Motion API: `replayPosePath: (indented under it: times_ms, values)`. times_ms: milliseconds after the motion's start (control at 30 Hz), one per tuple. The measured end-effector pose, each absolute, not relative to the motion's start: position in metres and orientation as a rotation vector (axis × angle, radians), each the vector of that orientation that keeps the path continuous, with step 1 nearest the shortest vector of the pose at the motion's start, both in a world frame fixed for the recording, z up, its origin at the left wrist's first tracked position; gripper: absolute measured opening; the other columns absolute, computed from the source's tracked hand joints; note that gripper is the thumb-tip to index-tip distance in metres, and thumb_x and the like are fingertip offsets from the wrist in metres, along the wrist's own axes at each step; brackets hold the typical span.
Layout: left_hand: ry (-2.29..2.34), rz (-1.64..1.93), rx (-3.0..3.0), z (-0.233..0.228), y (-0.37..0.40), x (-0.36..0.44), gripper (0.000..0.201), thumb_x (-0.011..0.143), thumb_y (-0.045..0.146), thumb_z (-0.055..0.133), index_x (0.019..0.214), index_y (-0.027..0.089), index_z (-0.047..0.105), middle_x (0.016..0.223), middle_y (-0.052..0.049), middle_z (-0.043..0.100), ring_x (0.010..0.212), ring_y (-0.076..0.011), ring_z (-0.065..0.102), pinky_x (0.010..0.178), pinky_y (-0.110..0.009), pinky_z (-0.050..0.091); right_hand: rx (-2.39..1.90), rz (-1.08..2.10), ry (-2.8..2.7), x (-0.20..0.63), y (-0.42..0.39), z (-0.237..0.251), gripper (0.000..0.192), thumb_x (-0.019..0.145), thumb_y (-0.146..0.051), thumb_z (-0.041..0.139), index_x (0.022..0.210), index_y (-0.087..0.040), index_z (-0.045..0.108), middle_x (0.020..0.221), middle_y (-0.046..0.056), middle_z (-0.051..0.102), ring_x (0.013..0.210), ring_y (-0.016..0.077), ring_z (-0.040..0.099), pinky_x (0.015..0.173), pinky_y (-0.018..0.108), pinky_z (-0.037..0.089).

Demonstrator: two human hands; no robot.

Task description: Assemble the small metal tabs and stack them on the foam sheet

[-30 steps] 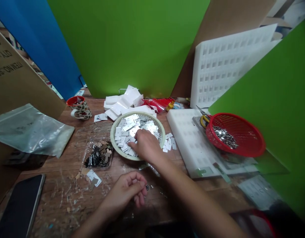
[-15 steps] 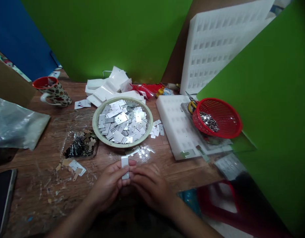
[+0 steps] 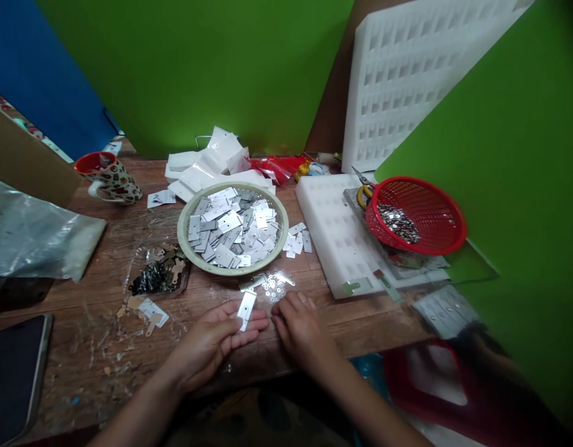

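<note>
Left hand [image 3: 216, 340]: palm up, thumb pressing one flat, rectangular, silver metal plate with a small dark hole [image 3: 246, 308] against the fingers, so we log it as grasping. Fingers lie fairly straight beneath; the plate tilts, its far end sticking out past the fingertips.

Right hand [image 3: 302, 329]: back of hand toward us, fingers curled, fingertips low over the brown wooden table [image 3: 360, 320], just beside a scatter of tiny, round, pale washers [image 3: 273, 287]. We cannot tell whether those fingers pinch anything; the tips are partly hidden. The hands are apart, and we see the plate only in the left one.

Beyond the hands we have a round, cream plastic basin [image 3: 230, 270] heaped with similar silver plates [image 3: 228, 223]. A few loose plates [image 3: 298, 241] lie on the wood just right of it. Left of the basin, near it, we note a clear plastic tray of small black and tan parts [image 3: 158, 276].

Right side: a white foam block with rows of recesses [image 3: 333, 267] lies flat; above it sits a tilted red plastic mesh basket [image 3: 437, 202] with small shiny metal pieces [image 3: 398, 223] inside. Yellow-handled scissors [image 3: 363, 194] lie against the basket's left side.
</note>
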State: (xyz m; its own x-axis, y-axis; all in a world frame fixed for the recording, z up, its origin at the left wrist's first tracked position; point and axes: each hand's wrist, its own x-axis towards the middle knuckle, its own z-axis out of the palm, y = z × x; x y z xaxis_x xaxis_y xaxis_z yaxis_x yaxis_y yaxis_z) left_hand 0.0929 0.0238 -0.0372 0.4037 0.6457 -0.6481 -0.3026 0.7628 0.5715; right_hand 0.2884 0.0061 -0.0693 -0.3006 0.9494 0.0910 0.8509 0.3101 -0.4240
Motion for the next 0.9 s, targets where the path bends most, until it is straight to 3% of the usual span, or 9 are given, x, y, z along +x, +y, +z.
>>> replayPosePath:
  times_ms: [433, 667, 767, 900]
  values:
    - [0.808, 0.655, 0.194, -0.047, 0.032, 0.091, 0.035, 0.091, 0.021, 0.045, 0.114, -0.002, 0.060, 0.115, -0.025, 0.067, 0.109, -0.0314, 0.063, 0.094, -0.039, 0.050, -1.524, 0.514, -2.057, 0.285, 0.012, -0.067, 0.012, 0.092, -0.015, 0.045, 0.086, -0.017, 0.056, 0.086, 0.008, 0.057, 0.084, 0.0221, 0.051, 0.076, 0.037, 0.042]
    - [0.838, 0.675, 0.391, -0.045, 0.027, 0.096, 0.025, 0.083, 0.009, 0.061, 0.108, 0.009, 0.063, 0.107, -0.015, 0.071, 0.095, -0.0207, 0.069, 0.086, -0.030, 0.053, -1.339, 0.665, -1.874, 0.273, 0.017, -0.056, 0.014, 0.091, -0.017, 0.046, 0.091, -0.019, 0.059, 0.091, 0.007, 0.059, 0.089, 0.0210, 0.054, 0.080, 0.036, 0.045]
    - [0.868, 0.667, 0.460, -0.041, 0.026, 0.098, 0.026, 0.085, 0.018, 0.063, 0.110, 0.011, 0.058, 0.106, -0.016, 0.071, 0.094, -0.0209, 0.069, 0.081, -0.028, 0.054, -1.408, 0.886, -1.486, 0.269, 0.020, -0.060, 0.011, 0.090, -0.025, 0.051, 0.085, -0.019, 0.059, 0.085, 0.005, 0.060, 0.081, 0.0186, 0.055, 0.074, 0.032, 0.046]
    - [0.868, 0.690, 0.509, -0.043, 0.025, 0.101, 0.024, 0.085, 0.024, 0.064, 0.103, 0.013, 0.053, 0.095, -0.015, 0.073, 0.084, -0.0191, 0.071, 0.071, -0.026, 0.054, -1.368, 1.464, -0.960, 0.258, 0.021, -0.059, 0.021, 0.083, -0.038, 0.061, 0.078, -0.017, 0.061, 0.074, 0.002, 0.061, 0.071, 0.0157, 0.055, 0.066, 0.027, 0.046]
